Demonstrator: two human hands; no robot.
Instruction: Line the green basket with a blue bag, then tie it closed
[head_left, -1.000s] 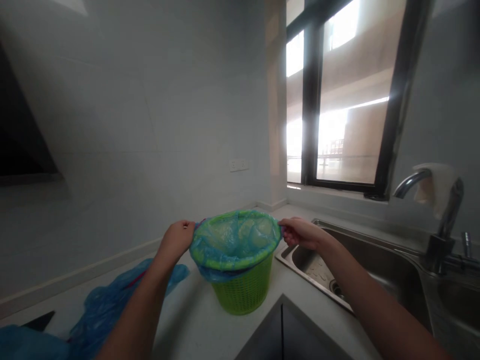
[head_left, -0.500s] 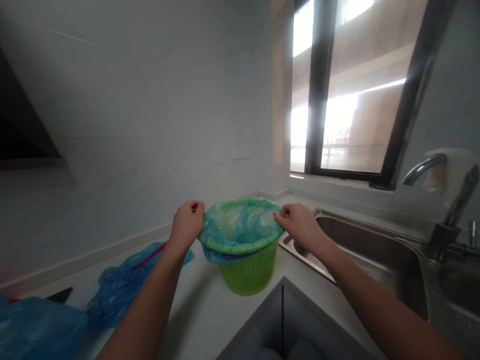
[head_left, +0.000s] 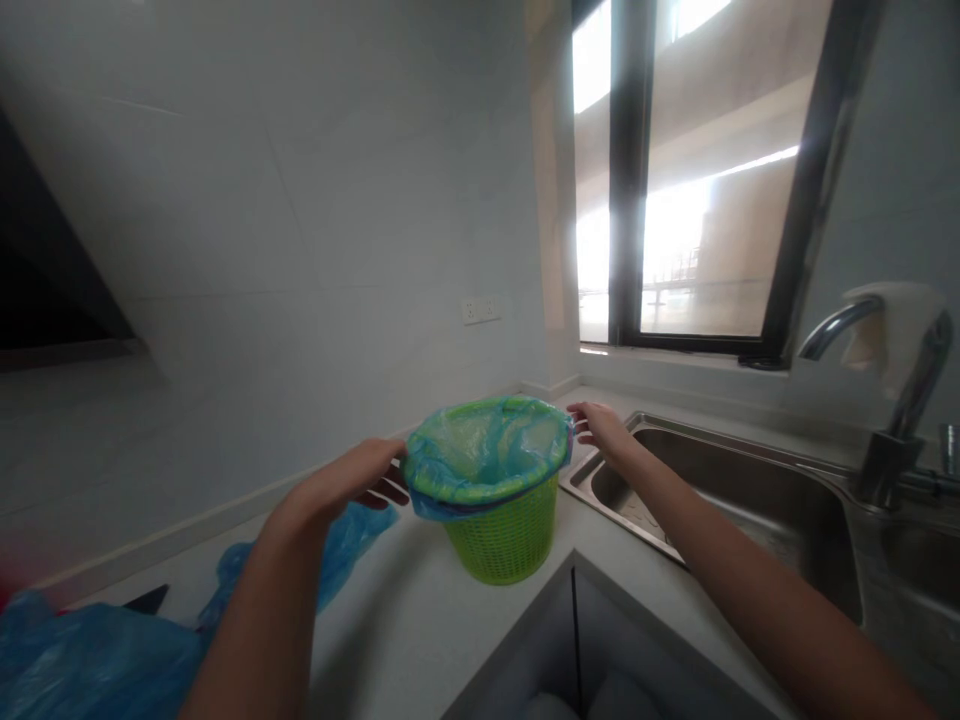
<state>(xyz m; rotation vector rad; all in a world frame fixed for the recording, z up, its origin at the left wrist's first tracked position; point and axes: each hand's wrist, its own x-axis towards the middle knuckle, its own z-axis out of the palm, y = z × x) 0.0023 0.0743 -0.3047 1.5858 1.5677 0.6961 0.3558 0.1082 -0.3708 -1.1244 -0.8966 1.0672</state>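
A green plastic basket with mesh sides stands upright on the white counter. A thin blue plastic bag lines it, its edge folded outward over the rim. At the basket's left side is my left hand, open, its fingers apart and close to the bag's edge; I cannot tell whether the fingertips touch it. My right hand is at the right side of the rim, also open, with fingers spread beside the overhanging bag.
A steel sink with a faucet lies to the right; a cloth hangs over the faucet. Blue plastic bags lie on the counter at left, near a dark pointed object. A socket is on the wall.
Both hands have gone from pinching the bag's edge at the rim to open fingers. My left hand moved lower and outward; my right shifted slightly right. The bag stays over the rim.
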